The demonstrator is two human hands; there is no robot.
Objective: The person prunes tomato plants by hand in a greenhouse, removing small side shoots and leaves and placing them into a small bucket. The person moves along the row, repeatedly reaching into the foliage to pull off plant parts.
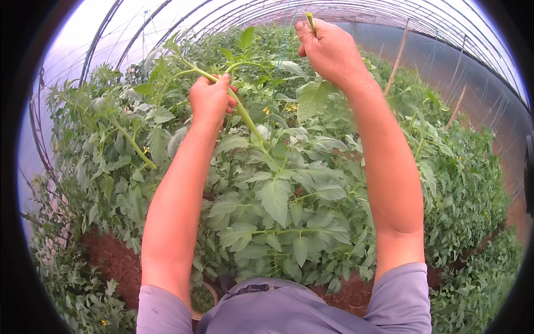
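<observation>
My left hand (212, 99) grips a thick green tomato stem (249, 121) near its leafy top, which leans to the upper left. A curved side shoot (246, 63) arches out beside my thumb. Higher up and to the right, my right hand (327, 48) is closed around a short piece of green stalk (310, 20), whose broken or cut end sticks up past the thumb. Below that wrist hangs a broad leaf (313, 100); whether it joins the held stalk is hidden by the hand. Thin blue-green twine (273, 100) runs down between my two hands.
Dense tomato foliage (275, 200) with yellow flowers (290, 107) fills the space ahead and both sides. Wooden stakes (397, 58) rise on the right. Curved greenhouse hoops (100, 37) arch overhead. By my waist at left stands a round container (212, 290) with green bits in it.
</observation>
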